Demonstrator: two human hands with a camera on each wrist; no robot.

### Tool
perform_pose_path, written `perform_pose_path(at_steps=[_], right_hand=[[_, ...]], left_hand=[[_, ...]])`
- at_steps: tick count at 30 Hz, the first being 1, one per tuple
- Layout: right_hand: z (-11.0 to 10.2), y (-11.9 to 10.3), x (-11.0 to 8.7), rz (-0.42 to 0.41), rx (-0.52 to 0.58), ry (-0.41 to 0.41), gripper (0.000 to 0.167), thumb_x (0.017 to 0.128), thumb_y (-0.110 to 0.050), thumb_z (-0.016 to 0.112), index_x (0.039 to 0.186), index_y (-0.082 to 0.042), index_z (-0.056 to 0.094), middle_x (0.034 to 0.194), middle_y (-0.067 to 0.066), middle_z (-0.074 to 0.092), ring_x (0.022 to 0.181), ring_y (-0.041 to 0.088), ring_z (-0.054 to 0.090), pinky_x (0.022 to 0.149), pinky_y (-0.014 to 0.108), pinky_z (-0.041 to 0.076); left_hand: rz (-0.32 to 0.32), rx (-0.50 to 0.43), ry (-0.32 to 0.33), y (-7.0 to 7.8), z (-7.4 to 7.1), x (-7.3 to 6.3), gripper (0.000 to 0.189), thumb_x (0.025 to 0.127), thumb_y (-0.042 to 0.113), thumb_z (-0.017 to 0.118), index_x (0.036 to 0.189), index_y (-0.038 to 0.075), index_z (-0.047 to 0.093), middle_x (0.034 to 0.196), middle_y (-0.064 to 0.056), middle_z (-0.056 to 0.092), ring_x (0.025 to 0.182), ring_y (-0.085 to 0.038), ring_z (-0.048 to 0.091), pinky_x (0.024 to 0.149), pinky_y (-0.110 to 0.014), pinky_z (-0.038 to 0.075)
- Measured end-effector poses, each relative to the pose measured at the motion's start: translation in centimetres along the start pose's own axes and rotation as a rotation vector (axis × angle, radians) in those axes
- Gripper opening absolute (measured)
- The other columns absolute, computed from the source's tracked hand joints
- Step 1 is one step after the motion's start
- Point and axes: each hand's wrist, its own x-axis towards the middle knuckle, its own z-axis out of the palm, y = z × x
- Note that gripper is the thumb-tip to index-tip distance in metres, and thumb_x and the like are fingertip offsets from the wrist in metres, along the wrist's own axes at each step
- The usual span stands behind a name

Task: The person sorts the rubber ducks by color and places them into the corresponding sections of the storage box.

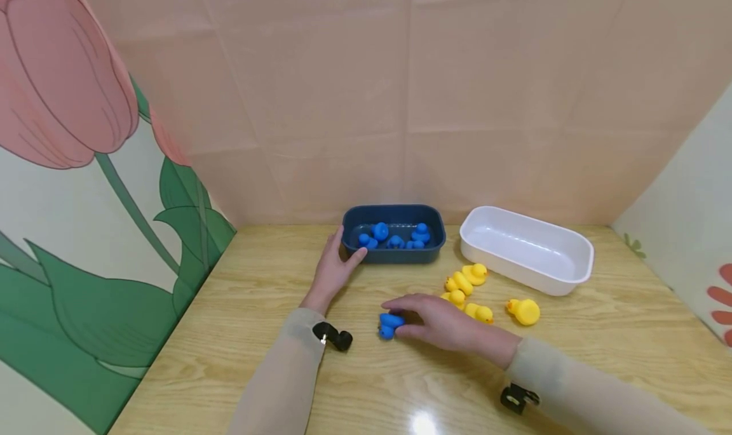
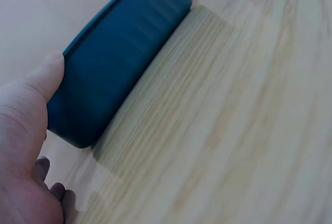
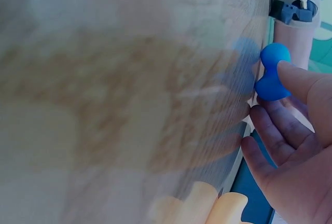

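Note:
A dark blue bin point(image 1: 394, 256) stands against the back wall with several blue rubber ducks point(image 1: 380, 231) inside. At its front left corner, my left hand point(image 1: 333, 267) rests with fairly straight fingers, the thumb against the front and a finger along the left end. In the left wrist view the thumb point(image 2: 49, 73) meets the bin's rim. My right hand point(image 1: 440, 321) pinches a blue rubber duck point(image 1: 390, 321), which lies tilted low at the tabletop. The right wrist view shows the thumb point(image 3: 295, 81) on the duck's side, other fingers beside it; the index finger is mostly hidden.
Several yellow rubber ducks point(image 1: 474, 274) lie behind the right hand, some partly covered by it. A single yellow duck point(image 1: 527, 312) sits apart to their right. A white bin point(image 1: 526, 274) stands at the back right. Printed sheets point(image 1: 400, 105) rise behind and beside the wooden table point(image 1: 217, 333).

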Motion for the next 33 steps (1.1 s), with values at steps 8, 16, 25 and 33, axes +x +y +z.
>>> perform_pose_path(at_steps=[8, 16, 25, 33], right_hand=[[0.0, 0.2, 0.0, -0.037, -0.001, 0.016, 0.039, 0.11, -0.029, 0.073, 0.147, -0.019, 0.072, 0.141, -0.012, 0.071, 0.129, 0.014, 0.066, 0.112, 0.048, 0.055], [0.1, 0.2, -0.1, -0.06, 0.01, 0.033, 0.032, 0.111, -0.027, 0.071, 0.142, -0.02, 0.075, 0.135, -0.014, 0.074, 0.124, 0.012, 0.068, 0.109, 0.046, 0.057], [-0.9, -0.2, 0.0, -0.041, 0.005, 0.13, 0.032, 0.109, -0.026, 0.074, 0.141, -0.02, 0.076, 0.132, -0.016, 0.074, 0.122, 0.009, 0.069, 0.108, 0.045, 0.058], [-3.9, -0.7, 0.4, -0.08, -0.025, 0.263, 0.033, 0.106, -0.02, 0.079, 0.138, -0.019, 0.078, 0.121, -0.014, 0.078, 0.111, 0.01, 0.072, 0.103, 0.049, 0.06]], left_hand=[[-0.007, 0.003, -0.004, 0.1, 0.1, -0.1, 0.093, 0.106, 0.053, 0.072, 0.178, 0.016, 0.025, 0.182, -0.016, 0.022, 0.167, -0.038, 0.02, 0.133, -0.059, 0.02], [-0.005, 0.004, -0.006, -0.1, 0.2, -0.1, 0.093, 0.107, 0.052, 0.072, 0.177, 0.015, 0.025, 0.182, -0.016, 0.023, 0.167, -0.038, 0.02, 0.133, -0.06, 0.021], [-0.006, 0.007, -0.004, 0.1, 0.2, -0.1, 0.092, 0.107, 0.051, 0.072, 0.178, 0.018, 0.024, 0.182, -0.016, 0.023, 0.167, -0.038, 0.021, 0.132, -0.06, 0.021], [0.01, 0.006, 0.001, 0.0, 0.0, 0.0, 0.091, 0.107, 0.048, 0.073, 0.177, 0.015, 0.025, 0.181, -0.021, 0.023, 0.167, -0.041, 0.021, 0.132, -0.062, 0.021]])
